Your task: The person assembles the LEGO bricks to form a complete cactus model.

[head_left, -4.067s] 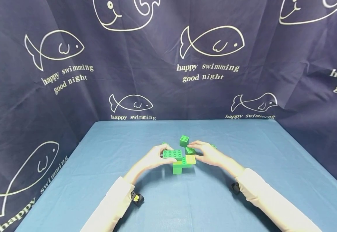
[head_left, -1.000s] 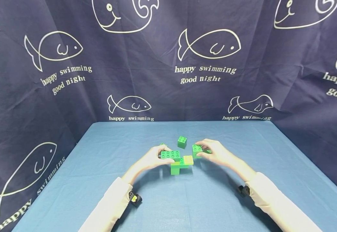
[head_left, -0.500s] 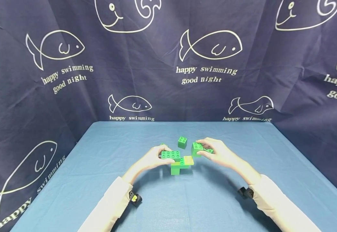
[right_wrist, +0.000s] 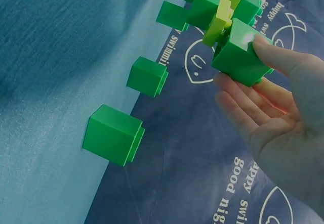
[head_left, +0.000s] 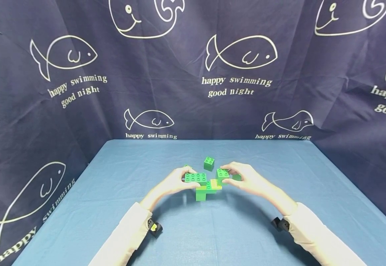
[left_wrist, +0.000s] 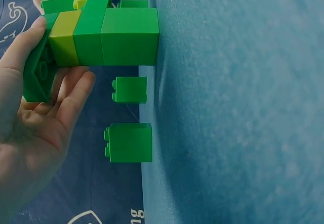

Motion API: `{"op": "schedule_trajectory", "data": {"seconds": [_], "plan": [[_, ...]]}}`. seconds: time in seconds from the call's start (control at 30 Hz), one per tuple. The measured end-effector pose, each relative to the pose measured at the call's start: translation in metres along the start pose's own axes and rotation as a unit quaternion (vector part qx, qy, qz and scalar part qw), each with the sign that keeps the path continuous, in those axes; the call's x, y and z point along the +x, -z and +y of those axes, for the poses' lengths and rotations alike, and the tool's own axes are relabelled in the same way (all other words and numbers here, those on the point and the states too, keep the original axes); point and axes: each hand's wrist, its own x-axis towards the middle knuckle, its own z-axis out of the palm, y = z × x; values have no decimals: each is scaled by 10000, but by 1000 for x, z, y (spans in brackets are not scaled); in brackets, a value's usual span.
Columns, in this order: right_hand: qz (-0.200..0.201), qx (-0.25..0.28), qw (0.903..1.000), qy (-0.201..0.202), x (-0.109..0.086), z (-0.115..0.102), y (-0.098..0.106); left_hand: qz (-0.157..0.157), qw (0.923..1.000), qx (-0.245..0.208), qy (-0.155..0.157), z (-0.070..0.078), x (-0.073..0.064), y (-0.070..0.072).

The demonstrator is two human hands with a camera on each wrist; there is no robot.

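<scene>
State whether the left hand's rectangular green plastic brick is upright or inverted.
Upright: the brick shows eight studs on top in the head view.

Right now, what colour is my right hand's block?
The block is green, clearest from the right wrist.

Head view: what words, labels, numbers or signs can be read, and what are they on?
"happy swimming": navy curtain, repeated beneath fish drawings.
"good night": same navy curtain, below some of those lines.
Copies at the right edge are cut off.
Green blocks: none readable.
Wrist cameras: too small to tell.
</scene>
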Motion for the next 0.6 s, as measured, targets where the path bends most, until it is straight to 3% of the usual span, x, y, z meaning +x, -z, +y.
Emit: {"op": "schedule_trajectory", "data": {"seconds": [0.33,0.6], "plan": [[-16,-74,9998,174,0,0,-3,19,10000,-17,-57,0,0,0],[-106,54,9999,70,1,2,-3,38,10000,49,-11,0,0,0]]}}
